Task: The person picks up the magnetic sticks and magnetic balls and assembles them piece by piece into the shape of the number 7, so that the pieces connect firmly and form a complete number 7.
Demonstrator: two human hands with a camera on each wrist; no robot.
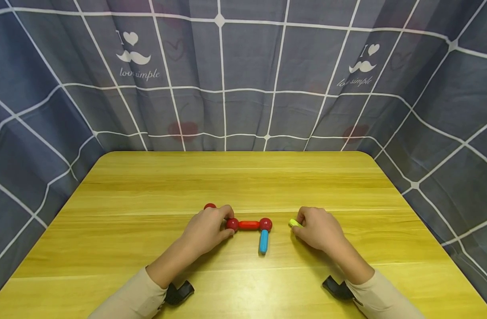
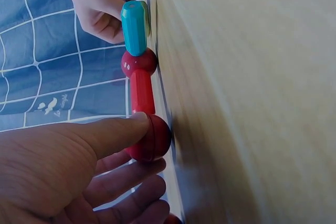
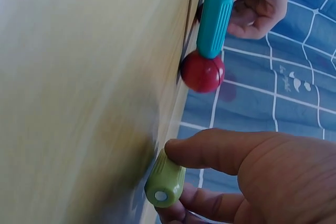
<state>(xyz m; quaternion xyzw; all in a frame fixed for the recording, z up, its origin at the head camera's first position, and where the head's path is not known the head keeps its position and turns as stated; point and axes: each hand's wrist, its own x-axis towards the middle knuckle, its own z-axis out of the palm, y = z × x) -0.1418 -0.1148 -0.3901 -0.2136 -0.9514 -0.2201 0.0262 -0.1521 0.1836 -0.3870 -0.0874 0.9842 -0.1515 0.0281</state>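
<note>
My left hand (image 1: pixel 205 228) pinches a dark red ball (image 1: pixel 232 225) between thumb and fingers. From that ball a red rod (image 1: pixel 249 225) runs right to a second red ball (image 1: pixel 265 224), and a blue rod (image 1: pixel 263 242) extends from this one toward the near edge. Another red ball (image 1: pixel 209 206) peeks out beyond the left hand, mostly hidden. To the right, apart from the joined pieces, my right hand (image 1: pixel 319 228) pinches a yellow-green rod (image 1: pixel 294 223). A pale round spot marks this rod's end (image 3: pixel 160 196) in the right wrist view.
The pieces lie on a wood-grain table (image 1: pixel 148 186) with rounded far corners. Grey-blue curtains (image 1: pixel 247 66) with white grid lines hang behind the table and along both sides. Black straps (image 1: pixel 179 293) sit at both wrists.
</note>
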